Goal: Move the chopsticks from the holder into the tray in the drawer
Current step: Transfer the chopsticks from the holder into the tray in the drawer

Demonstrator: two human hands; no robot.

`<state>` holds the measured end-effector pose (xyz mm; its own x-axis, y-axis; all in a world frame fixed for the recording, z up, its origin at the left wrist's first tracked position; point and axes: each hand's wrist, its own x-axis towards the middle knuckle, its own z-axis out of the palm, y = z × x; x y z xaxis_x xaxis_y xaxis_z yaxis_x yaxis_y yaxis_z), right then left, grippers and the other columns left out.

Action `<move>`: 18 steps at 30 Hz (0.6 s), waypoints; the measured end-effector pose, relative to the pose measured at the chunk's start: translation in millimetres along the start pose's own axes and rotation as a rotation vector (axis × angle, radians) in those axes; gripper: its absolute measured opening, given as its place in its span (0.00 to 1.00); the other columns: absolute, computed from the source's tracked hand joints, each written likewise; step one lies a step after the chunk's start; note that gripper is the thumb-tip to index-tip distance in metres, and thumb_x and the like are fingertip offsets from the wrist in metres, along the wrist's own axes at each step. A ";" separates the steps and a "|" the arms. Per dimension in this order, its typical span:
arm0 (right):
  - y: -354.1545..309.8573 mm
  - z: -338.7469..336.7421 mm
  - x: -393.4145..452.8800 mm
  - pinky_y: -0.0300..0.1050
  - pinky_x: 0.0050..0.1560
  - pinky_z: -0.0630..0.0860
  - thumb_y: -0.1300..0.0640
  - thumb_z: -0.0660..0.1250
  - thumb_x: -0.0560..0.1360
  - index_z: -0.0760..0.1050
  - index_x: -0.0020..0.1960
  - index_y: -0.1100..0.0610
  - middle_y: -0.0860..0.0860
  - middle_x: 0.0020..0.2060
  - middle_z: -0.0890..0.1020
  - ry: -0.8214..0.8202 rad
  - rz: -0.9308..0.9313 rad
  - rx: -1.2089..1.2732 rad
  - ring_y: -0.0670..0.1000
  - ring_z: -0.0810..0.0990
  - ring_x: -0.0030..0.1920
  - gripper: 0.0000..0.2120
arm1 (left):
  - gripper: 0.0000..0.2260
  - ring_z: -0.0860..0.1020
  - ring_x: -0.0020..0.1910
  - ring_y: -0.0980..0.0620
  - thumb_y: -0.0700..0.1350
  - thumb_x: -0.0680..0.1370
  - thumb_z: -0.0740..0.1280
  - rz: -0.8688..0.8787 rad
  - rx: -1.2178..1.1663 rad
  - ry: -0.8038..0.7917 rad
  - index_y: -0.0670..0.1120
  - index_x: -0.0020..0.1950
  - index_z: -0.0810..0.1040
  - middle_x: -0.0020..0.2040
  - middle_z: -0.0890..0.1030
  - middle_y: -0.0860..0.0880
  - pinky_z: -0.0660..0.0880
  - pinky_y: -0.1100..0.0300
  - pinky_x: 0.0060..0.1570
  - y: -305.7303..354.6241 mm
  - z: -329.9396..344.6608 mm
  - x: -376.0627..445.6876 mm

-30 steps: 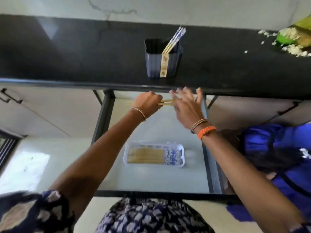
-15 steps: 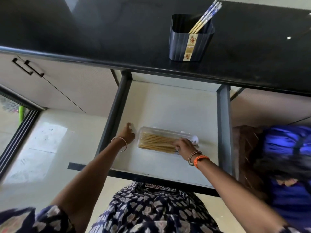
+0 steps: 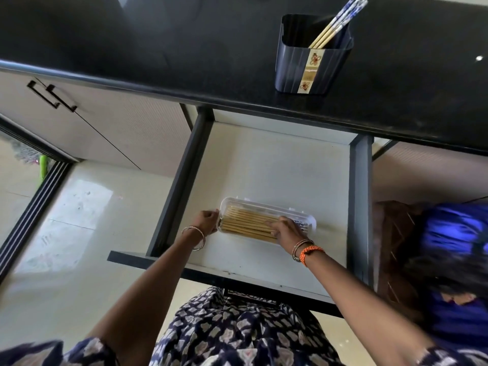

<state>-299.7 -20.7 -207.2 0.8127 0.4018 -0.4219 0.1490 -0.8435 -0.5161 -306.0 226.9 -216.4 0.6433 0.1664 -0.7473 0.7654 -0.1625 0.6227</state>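
Observation:
A clear plastic tray (image 3: 264, 206) lies in the open drawer (image 3: 277, 159), filled with several wooden chopsticks (image 3: 245, 220) lying side by side. My left hand (image 3: 207, 220) curls against the tray's left end. My right hand (image 3: 287, 231) rests on the chopsticks' right half, fingers pressed on them, hiding their patterned ends. On the black counter (image 3: 158, 48) above stands the dark holder (image 3: 290, 62), with a few blue-patterned chopsticks (image 3: 335, 22) leaning toward its right corner.
The drawer's dark side rails (image 3: 184, 180) and front edge (image 3: 211, 276) frame the tray. A person in blue (image 3: 454, 247) crouches close to the drawer's right side. Cabinet doors with black handles (image 3: 52, 97) are to the left.
Both hands came down from under the counter edge with chopsticks and laid them in the tray. Since then the left hand has closed in on the tray's left end.

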 end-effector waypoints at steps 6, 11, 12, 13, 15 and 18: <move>-2.7 -1.9 1.0 0.46 0.56 0.75 0.70 0.59 0.75 0.75 0.63 0.55 0.58 0.51 0.77 0.004 -0.023 -0.073 0.57 0.77 0.53 0.20 | 0.21 0.76 0.42 0.45 0.52 0.81 0.51 0.003 -0.035 0.036 0.45 0.35 0.75 0.36 0.78 0.44 0.76 0.48 0.53 4.3 2.8 -8.8; -5.8 -5.8 0.9 0.49 0.55 0.77 0.70 0.59 0.75 0.77 0.61 0.55 0.57 0.51 0.79 0.027 -0.032 -0.087 0.58 0.78 0.53 0.19 | 0.25 0.78 0.53 0.39 0.55 0.81 0.48 0.040 0.019 0.056 0.40 0.49 0.78 0.53 0.80 0.36 0.73 0.42 0.60 7.8 1.8 -15.7; -9.9 -11.8 1.4 0.48 0.53 0.77 0.68 0.59 0.75 0.78 0.60 0.54 0.57 0.51 0.79 0.052 -0.044 -0.100 0.58 0.78 0.53 0.18 | 0.26 0.77 0.55 0.38 0.55 0.81 0.48 0.061 0.022 0.081 0.37 0.54 0.76 0.56 0.79 0.34 0.72 0.41 0.61 12.4 1.4 -18.1; -15.4 -21.7 2.6 0.47 0.51 0.76 0.67 0.59 0.76 0.79 0.59 0.53 0.56 0.51 0.79 0.081 -0.057 -0.107 0.57 0.78 0.53 0.17 | 0.25 0.76 0.57 0.37 0.54 0.81 0.48 0.099 0.024 0.110 0.36 0.57 0.74 0.58 0.78 0.34 0.71 0.42 0.62 21.9 0.8 -20.9; -28.1 -53.2 8.0 0.47 0.50 0.76 0.64 0.59 0.76 0.80 0.55 0.52 0.54 0.50 0.80 0.183 -0.083 -0.074 0.56 0.79 0.53 0.16 | 0.22 0.76 0.57 0.39 0.52 0.81 0.49 0.228 0.052 0.163 0.37 0.59 0.73 0.57 0.78 0.38 0.72 0.46 0.60 54.1 -0.7 -29.9; -44.4 -129.4 24.4 0.49 0.51 0.78 0.66 0.61 0.73 0.82 0.49 0.55 0.55 0.47 0.83 0.485 -0.151 0.089 0.56 0.81 0.49 0.14 | 0.16 0.77 0.57 0.42 0.49 0.81 0.51 0.498 0.069 0.213 0.42 0.60 0.71 0.57 0.78 0.41 0.75 0.47 0.57 125.4 0.3 -40.6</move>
<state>-213.7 -19.6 -98.1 0.9567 0.2874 0.0460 0.2538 -0.7464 -0.6152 -236.2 199.5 -108.0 0.9225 0.2454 -0.2981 0.3691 -0.3342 0.8672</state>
